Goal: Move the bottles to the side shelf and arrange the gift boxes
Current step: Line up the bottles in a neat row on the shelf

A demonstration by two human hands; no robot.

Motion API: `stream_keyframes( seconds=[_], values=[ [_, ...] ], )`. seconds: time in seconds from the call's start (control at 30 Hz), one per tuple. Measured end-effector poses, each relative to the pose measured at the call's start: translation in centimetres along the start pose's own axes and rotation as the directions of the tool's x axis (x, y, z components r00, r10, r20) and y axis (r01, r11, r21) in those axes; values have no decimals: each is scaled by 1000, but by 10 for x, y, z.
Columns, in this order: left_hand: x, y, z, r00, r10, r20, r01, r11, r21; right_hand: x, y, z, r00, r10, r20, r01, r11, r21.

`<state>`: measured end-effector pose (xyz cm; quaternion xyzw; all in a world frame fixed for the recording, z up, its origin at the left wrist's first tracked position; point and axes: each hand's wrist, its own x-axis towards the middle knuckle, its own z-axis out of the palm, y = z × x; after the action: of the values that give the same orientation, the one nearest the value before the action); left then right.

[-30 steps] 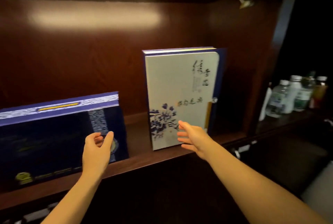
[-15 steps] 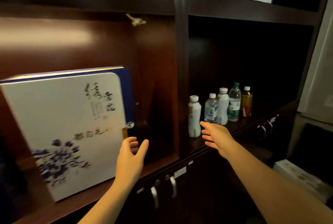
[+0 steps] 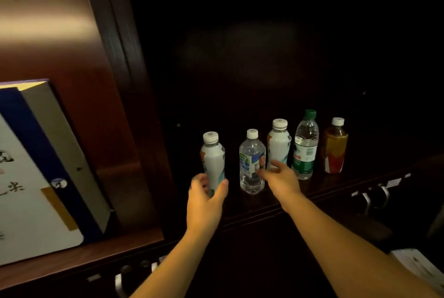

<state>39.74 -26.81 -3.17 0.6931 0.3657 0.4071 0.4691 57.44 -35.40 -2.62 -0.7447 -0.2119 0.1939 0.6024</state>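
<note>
Nearest, two bare forearms reach forward into a dark wooden cabinet. On the left, the left hand (image 3: 206,195) is curved around the base of a white milky bottle (image 3: 213,161), thumb on one side and fingers on the other, but I cannot tell if the grip is already tight. The right hand (image 3: 280,179) is open with the fingers spread; its fingertips (image 3: 260,173) come to the side of a clear water bottle (image 3: 251,163), and whether they touch it is not sure.

Behind the right hand stands a second white bottle (image 3: 278,144), then a clear bottle with green cap and green label (image 3: 305,146), filled with water, then an amber drink bottle (image 3: 335,149) with a white cap. All five stand upright in a row on the dark shelf (image 3: 252,204) of the right compartment.

Left of the divider (image 3: 115,40), in the other compartment, a white and blue gift box (image 3: 36,177) stands on its edge, tilted.
</note>
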Motion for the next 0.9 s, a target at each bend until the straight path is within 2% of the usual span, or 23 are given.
stream_keyframes(
  seconds=[0.13,0.3,0.57,0.63,0.73,0.8,0.9],
  values=[
    [27,-14,28,993,-41,-114,57,989,138,14,13,15,992,-124,-8,123,988,-96],
    [55,-26,49,960,-208,-188,238,959,153,24,23,32,982,-183,-48,174,974,-144],
    [67,-38,62,944,-164,-286,242,934,262,32,19,52,959,-198,-204,125,938,-323],
    [67,-40,63,946,-134,-294,221,933,283,36,22,51,956,-228,-186,161,935,-316],
    [67,-43,59,962,-145,-231,198,954,226,40,28,44,968,-245,-59,230,954,-191],
    [67,-47,55,974,-139,-181,170,972,165,43,32,40,972,-237,5,234,959,-158],
    [68,-47,53,978,-133,-162,151,984,100,45,32,44,977,-211,12,211,972,-107]
  ],
)
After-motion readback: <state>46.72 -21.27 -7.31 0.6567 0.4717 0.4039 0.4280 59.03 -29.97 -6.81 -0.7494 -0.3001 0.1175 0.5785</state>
